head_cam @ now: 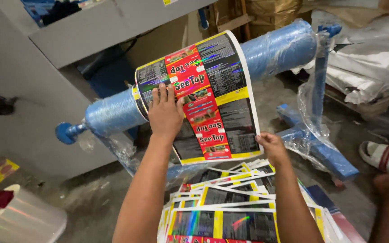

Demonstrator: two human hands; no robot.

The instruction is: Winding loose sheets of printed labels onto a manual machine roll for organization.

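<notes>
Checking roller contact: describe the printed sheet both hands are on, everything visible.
The printed sheet is glossy, with black, red and yellow panels and white margins. It drapes curved over the blue plastic-wrapped roller, its lower edge hanging above the stack of similar sheets. The left hand presses flat on its left side; the right hand grips its lower right corner.

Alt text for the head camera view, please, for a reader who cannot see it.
The left hand presses a printed sheet flat over a blue wrapped roller; the right hand grips its lower corner. A stack of similar sheets lies below.
</notes>
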